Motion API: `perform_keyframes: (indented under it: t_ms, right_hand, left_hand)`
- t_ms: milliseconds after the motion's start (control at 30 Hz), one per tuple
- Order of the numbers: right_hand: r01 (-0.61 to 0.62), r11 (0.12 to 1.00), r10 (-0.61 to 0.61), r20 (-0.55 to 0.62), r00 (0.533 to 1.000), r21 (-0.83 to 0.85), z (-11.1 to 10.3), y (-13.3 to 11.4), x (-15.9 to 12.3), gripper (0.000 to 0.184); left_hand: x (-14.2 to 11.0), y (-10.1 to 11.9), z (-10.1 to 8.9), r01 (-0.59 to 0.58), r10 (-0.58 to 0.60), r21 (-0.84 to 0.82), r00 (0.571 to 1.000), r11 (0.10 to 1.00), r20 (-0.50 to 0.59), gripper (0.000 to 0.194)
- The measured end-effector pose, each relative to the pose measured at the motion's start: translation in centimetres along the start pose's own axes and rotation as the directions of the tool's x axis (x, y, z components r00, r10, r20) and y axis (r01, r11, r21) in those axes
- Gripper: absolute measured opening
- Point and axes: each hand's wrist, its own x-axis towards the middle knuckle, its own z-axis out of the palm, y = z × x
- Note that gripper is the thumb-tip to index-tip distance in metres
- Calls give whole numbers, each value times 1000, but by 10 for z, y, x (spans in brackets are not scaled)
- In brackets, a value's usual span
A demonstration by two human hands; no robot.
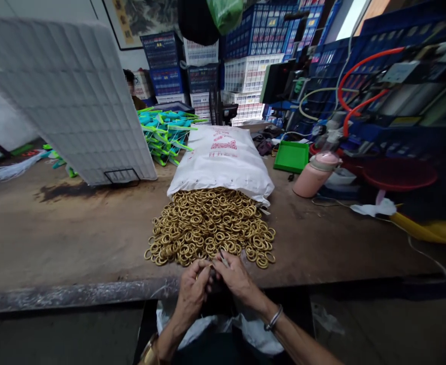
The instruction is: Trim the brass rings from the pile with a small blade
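A heap of gold-coloured rings (211, 223) spills from the mouth of a white woven sack (223, 152) on the table. At the near edge of this heap, my left hand (193, 285) is closed with thumb and fingers pinching what looks like one gold ring, mostly hidden by the fingers. My right hand (238, 276) is closed around a slim knife-like tool (223, 259), whose dark end sticks up past the thumb. Both hands meet just above the table's front edge, with fingertips close together. What the tool touches is hidden.
The wooden table (94, 238) carries a white ribbed panel (74, 101) at left and green-and-blue plastic pieces (165, 132) behind it. To the right are a green tray (291, 156), a pink bottle (314, 177) and a red dish (400, 172). Stacked crates (253, 71) and a partly hidden person stand behind.
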Motion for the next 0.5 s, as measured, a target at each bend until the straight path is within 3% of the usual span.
perform_keyframes:
  t_ms: [233, 500]
  right_hand:
    - [56, 994, -51, 51, 997, -93, 6, 7, 1, 15]
    - [43, 998, -34, 161, 986, -54, 9, -5, -5, 17]
  left_hand:
    - [-7, -5, -5, 59, -58, 26, 998, 998, -37, 31]
    - [-20, -8, -12, 63, -64, -116, 998, 991, 0, 30]
